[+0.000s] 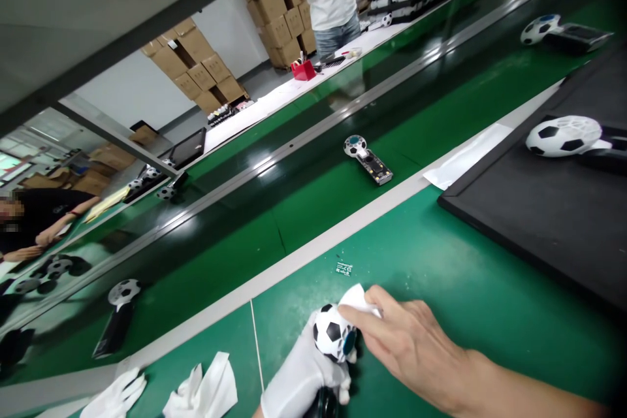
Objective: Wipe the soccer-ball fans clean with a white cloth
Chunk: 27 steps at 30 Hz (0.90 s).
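- The white-gloved left hand (298, 372) grips a black handle (323, 403), closed around it, low over the green surface (441, 274).
- A black-and-white football-patterned ball head (332, 333) tops that handle; the long axis tilts, ball end pointing up and away from the person, a round blue disc (349, 342) facing right.
- The bare right hand (416, 346) pinches a folded white cloth (359, 300) narrowly against the ball.
- A crumpled white glove (117, 395) lies at lower left.
- A black tray (514, 209) sits to the right.

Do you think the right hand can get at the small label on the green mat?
Probably yes: only green mat lies between the right hand and the label, though it holds a white cloth.
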### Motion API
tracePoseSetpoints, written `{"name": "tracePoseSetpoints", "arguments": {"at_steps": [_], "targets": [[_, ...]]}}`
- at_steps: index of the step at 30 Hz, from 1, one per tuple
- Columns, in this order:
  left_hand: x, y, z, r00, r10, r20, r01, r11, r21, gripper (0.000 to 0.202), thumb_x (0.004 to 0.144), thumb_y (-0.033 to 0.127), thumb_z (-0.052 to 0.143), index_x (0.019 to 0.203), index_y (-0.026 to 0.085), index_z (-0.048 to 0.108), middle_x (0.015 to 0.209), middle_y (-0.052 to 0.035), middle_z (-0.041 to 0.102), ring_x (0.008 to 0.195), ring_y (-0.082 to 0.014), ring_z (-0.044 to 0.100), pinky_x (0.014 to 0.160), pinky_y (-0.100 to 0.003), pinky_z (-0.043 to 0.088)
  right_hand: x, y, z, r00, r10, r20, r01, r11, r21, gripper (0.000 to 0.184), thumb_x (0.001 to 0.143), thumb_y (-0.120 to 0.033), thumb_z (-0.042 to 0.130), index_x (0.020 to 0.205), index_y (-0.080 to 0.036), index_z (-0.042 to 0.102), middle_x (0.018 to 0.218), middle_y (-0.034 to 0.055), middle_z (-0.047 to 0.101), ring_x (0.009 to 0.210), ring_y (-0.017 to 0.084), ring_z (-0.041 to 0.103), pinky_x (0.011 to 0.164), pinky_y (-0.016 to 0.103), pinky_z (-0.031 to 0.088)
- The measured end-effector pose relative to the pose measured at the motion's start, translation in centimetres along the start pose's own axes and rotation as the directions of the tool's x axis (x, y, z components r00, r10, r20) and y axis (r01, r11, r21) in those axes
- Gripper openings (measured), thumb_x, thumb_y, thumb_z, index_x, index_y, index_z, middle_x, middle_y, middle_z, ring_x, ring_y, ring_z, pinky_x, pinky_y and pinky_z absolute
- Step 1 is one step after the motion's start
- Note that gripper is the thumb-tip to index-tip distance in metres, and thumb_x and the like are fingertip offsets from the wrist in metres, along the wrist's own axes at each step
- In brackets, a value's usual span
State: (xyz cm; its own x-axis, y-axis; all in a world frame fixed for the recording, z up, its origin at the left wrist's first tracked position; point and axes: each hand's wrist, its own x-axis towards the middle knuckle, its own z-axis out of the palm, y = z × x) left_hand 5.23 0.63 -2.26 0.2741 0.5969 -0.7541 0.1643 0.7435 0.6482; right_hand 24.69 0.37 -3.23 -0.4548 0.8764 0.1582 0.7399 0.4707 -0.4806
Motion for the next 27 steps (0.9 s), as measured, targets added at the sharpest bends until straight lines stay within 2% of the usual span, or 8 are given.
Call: {"name": "tracePoseSetpoints", "arguments": {"at_steps": [4,8,12,16,18,22,27], "targets": [[-0.1,0.4,0.7,0.998,-0.012,-0.055,0.010,0.999,-0.039,0.052,0.050,0.008,0.057,0.096,0.019,0.036,0.072,0.0029,0.055,0.047,-0.0109,0.052,0.042,-0.026,0.044,0.4,-0.7,0.8,1.000,-0.016,0.000,0.016,0.997,-0.079,0.051,0.082,-0.005,0.046,0.126,-0.031,0.047,0.088,0.0038,0.053,0.059,0.017,0.057,0.049,0.028,0.037],[-0.8,1.5,1.8,0.995,-0.049,-0.084,0.042,0.996,-0.078,0.059,0.046,0.006,0.056,0.100,0.020,0.035,0.075,0.0028,0.054,0.047,-0.0093,0.050,0.041,-0.024,0.040,1.4,0.4,0.2,0.998,0.007,0.068,-0.001,0.996,-0.086,0.043,0.084,-0.010,0.049,0.118,-0.035,0.053,0.087,0.0021,0.052,0.057,0.015,0.055,0.050,0.027,0.038],[-1.4,2.3,2.4,0.992,-0.058,-0.108,0.045,0.992,-0.119,0.068,0.046,0.005,0.056,0.108,0.020,0.033,0.079,0.0016,0.055,0.050,-0.0093,0.050,0.042,-0.024,0.040,0.7,1.1,0.1,0.999,0.036,0.010,-0.036,0.997,-0.066,0.050,0.085,-0.009,0.046,0.126,-0.037,0.048,0.092,0.0037,0.052,0.056,0.014,0.054,0.050,0.028,0.039],[-1.0,2.2,2.3,0.987,-0.100,-0.122,0.085,0.989,-0.124,0.071,0.046,0.007,0.055,0.112,0.019,0.031,0.073,0.0026,0.054,0.049,-0.0100,0.049,0.042,-0.024,0.041,0.0,0.2,1.2,1.000,-0.009,-0.022,0.006,0.995,-0.095,0.056,0.080,-0.005,0.048,0.129,-0.031,0.045,0.095,0.0062,0.053,0.059,0.015,0.056,0.053,0.029,0.042],[-0.7,2.0,2.3,0.982,-0.114,-0.151,0.097,0.988,-0.118,0.072,0.045,0.008,0.053,0.113,0.019,0.029,0.071,0.0034,0.054,0.047,-0.0100,0.048,0.042,-0.024,0.042,0.4,0.0,1.5,1.000,0.014,-0.007,-0.014,0.995,-0.099,0.053,0.080,-0.004,0.048,0.126,-0.031,0.048,0.094,0.0053,0.053,0.060,0.015,0.056,0.054,0.028,0.042],[-0.1,2.0,2.6,0.967,-0.149,-0.205,0.151,0.989,-0.008,0.077,0.041,0.007,0.047,0.114,0.020,0.026,0.064,0.0054,0.053,0.043,-0.0111,0.046,0.036,-0.024,0.039,1.5,0.9,0.9,0.999,0.043,0.026,-0.042,0.999,-0.035,0.038,0.087,-0.012,0.045,0.115,-0.036,0.054,0.088,0.0016,0.051,0.058,0.013,0.052,0.051,0.026,0.035],[-0.4,2.4,3.0,0.966,-0.128,-0.224,0.126,0.992,-0.023,0.076,0.042,0.010,0.046,0.114,0.019,0.028,0.069,0.0027,0.056,0.048,-0.0113,0.048,0.039,-0.023,0.038,0.7,1.2,0.0,0.999,0.045,0.002,-0.045,0.999,-0.025,0.053,0.080,-0.002,0.044,0.122,-0.034,0.051,0.086,0.0019,0.049,0.056,0.011,0.049,0.050,0.024,0.030]]}}
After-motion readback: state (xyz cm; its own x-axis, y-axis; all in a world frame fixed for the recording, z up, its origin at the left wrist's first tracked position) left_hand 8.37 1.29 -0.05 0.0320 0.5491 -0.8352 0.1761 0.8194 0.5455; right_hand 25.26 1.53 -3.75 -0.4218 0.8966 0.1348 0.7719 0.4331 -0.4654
